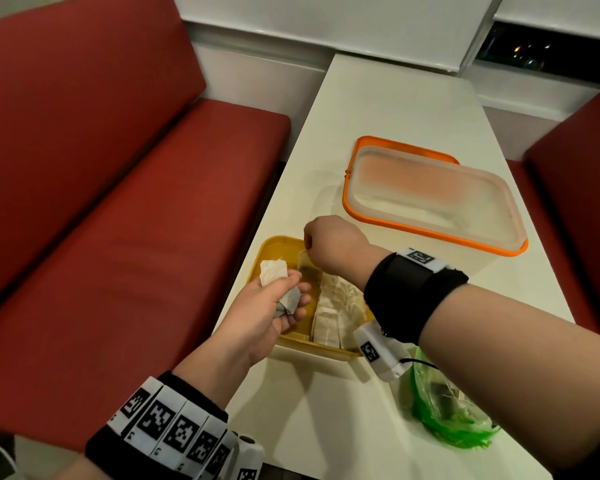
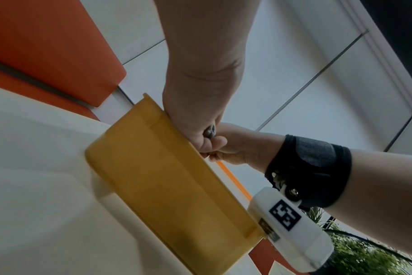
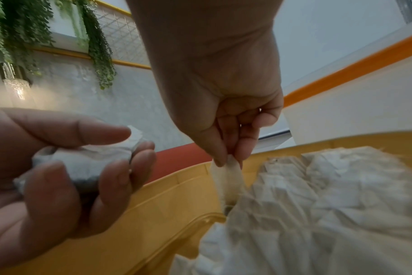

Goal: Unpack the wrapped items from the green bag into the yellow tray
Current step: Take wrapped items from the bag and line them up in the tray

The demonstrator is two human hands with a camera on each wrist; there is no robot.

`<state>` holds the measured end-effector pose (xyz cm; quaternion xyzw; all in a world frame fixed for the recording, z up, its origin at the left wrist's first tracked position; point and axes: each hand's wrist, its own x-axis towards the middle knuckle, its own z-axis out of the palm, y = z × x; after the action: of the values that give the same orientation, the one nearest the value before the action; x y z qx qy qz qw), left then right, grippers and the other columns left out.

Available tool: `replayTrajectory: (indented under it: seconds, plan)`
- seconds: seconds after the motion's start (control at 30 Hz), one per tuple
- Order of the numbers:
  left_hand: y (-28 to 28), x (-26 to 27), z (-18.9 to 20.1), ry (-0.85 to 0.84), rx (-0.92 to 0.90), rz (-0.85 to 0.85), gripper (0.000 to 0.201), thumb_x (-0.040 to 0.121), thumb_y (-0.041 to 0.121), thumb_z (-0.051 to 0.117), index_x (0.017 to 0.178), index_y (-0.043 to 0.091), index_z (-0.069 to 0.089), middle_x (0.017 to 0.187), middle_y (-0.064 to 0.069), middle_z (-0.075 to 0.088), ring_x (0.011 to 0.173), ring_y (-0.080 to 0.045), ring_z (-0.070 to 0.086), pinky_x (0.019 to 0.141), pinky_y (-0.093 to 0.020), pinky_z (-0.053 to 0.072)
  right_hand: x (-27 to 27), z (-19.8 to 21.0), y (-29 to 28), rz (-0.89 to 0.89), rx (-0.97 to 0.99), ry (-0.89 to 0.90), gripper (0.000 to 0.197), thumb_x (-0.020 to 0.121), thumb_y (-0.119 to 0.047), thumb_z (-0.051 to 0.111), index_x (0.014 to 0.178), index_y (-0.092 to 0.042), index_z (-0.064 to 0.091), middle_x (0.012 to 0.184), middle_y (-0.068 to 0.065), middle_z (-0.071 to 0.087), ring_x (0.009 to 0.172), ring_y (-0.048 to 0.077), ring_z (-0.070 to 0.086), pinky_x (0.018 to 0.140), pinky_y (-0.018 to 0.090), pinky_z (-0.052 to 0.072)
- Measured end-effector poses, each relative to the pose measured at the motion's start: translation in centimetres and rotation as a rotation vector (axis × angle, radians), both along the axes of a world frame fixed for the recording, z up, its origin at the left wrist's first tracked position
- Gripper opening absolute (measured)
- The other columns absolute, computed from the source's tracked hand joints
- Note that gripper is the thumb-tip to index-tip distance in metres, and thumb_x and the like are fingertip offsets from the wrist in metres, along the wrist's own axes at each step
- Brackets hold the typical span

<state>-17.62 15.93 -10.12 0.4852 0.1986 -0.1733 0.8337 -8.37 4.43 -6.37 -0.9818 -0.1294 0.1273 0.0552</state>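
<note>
The yellow tray (image 1: 270,249) sits at the table's left edge with several white wrapped items (image 1: 336,306) lying in its right half. Over the tray's left part, my left hand (image 1: 297,293) is palm up, its fingers curled round a white and grey wrapped item (image 1: 284,301). My right hand (image 1: 308,250) pinches the top of a pale wrapped item (image 1: 305,265) that hangs down into the tray; the right wrist view shows this pinch (image 3: 227,158) and the item (image 3: 228,182). The green bag (image 1: 444,414) lies on the table behind my right wrist.
A clear box with an orange rim (image 1: 430,202) stands just beyond the tray. Red bench seats (image 1: 118,237) flank the narrow white table (image 1: 378,105). The table's left edge runs close beside the tray.
</note>
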Motion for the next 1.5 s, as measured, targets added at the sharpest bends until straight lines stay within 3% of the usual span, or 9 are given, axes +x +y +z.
replayTrajectory:
  seconds: [0.2,0.3,0.4,0.53,0.67,0.83,1.17,1.3,1.5]
  plan:
    - [0.2,0.1,0.0,0.026,-0.008,-0.002,0.013,0.093,0.01,0.054,0.105,0.008,0.059,0.09,-0.013,0.065,0.075,-0.019,0.062,0.058,-0.024,0.052,-0.4,0.8,0.4,0.034,-0.129,-0.03,0.017,0.082,-0.003,0.052,0.093,-0.016,0.052,0.085,0.002,0.05,0.08,0.024,0.051,0.063,0.032,0.041]
    - [0.4,0.1,0.1,0.038,-0.014,-0.004,0.015,0.093,0.008,0.052,0.106,0.007,0.059,0.093,-0.014,0.065,0.076,-0.02,0.063,0.058,-0.024,0.053,-1.0,1.7,0.1,0.031,-0.09,-0.045,0.02,0.082,-0.003,0.054,0.099,-0.013,0.056,0.088,0.004,0.053,0.08,0.023,0.052,0.064,0.032,0.045]
    - [0.5,0.1,0.2,0.042,-0.021,-0.009,0.017,0.093,0.008,0.051,0.108,0.005,0.059,0.092,-0.015,0.066,0.074,-0.019,0.063,0.057,-0.024,0.053,-2.0,2.3,-1.2,0.026,0.01,0.021,0.016,0.085,-0.012,0.059,0.099,-0.014,0.066,0.097,0.005,0.063,0.089,0.024,0.059,0.073,0.032,0.052]
    - [0.5,0.0,0.2,0.037,-0.021,-0.016,0.014,0.094,0.007,0.05,0.105,0.006,0.058,0.091,-0.015,0.066,0.071,-0.018,0.063,0.056,-0.024,0.053,-4.2,2.5,-3.6,0.145,-0.037,0.181,0.008,0.081,-0.021,0.068,0.089,-0.022,0.069,0.087,-0.005,0.063,0.084,0.017,0.058,0.07,0.027,0.047]
    - [0.3,0.0,0.2,0.037,-0.006,-0.016,0.012,0.093,0.008,0.051,0.103,0.006,0.059,0.091,-0.015,0.066,0.07,-0.018,0.063,0.055,-0.024,0.054,-6.3,0.8,-4.8,0.234,-0.209,0.208,0.031,0.082,-0.042,0.066,0.11,-0.03,0.063,0.106,-0.007,0.062,0.102,0.018,0.055,0.084,0.031,0.041]
    - [0.1,0.1,0.4,0.047,0.002,-0.016,0.012,0.093,0.008,0.051,0.102,0.006,0.059,0.09,-0.015,0.067,0.07,-0.019,0.064,0.054,-0.024,0.054,-7.2,-0.4,-5.1,0.184,-0.235,0.076,0.015,0.091,-0.028,0.051,0.097,-0.027,0.064,0.098,-0.003,0.062,0.1,0.022,0.053,0.086,0.037,0.033]
    - [0.2,0.1,0.3,0.052,0.003,-0.006,0.013,0.093,0.008,0.051,0.103,0.006,0.059,0.089,-0.014,0.067,0.071,-0.018,0.064,0.054,-0.024,0.054,-7.4,-1.2,-4.9,0.113,-0.226,0.123,0.012,0.087,-0.02,0.051,0.09,-0.027,0.06,0.082,-0.004,0.055,0.093,0.023,0.056,0.084,0.038,0.031]
    - [0.2,0.1,0.5,0.047,-0.029,-0.034,0.02,0.092,0.002,0.044,0.104,0.005,0.059,0.094,-0.018,0.066,0.076,-0.022,0.064,0.06,-0.026,0.056,-6.9,0.1,-5.4,0.04,-0.099,0.048,0.019,0.086,-0.036,0.058,0.103,-0.028,0.061,0.101,-0.004,0.059,0.101,0.021,0.054,0.085,0.037,0.035]
    - [-0.3,-0.1,1.2,0.009,-0.087,-0.192,0.027,0.09,-0.01,0.039,0.106,0.001,0.057,0.096,-0.022,0.064,0.085,-0.031,0.065,0.072,-0.032,0.058,-6.5,3.3,-4.2,0.042,0.412,-0.034,0.033,0.083,-0.039,0.067,0.11,-0.023,0.065,0.102,-0.006,0.062,0.092,0.01,0.056,0.079,0.025,0.044]
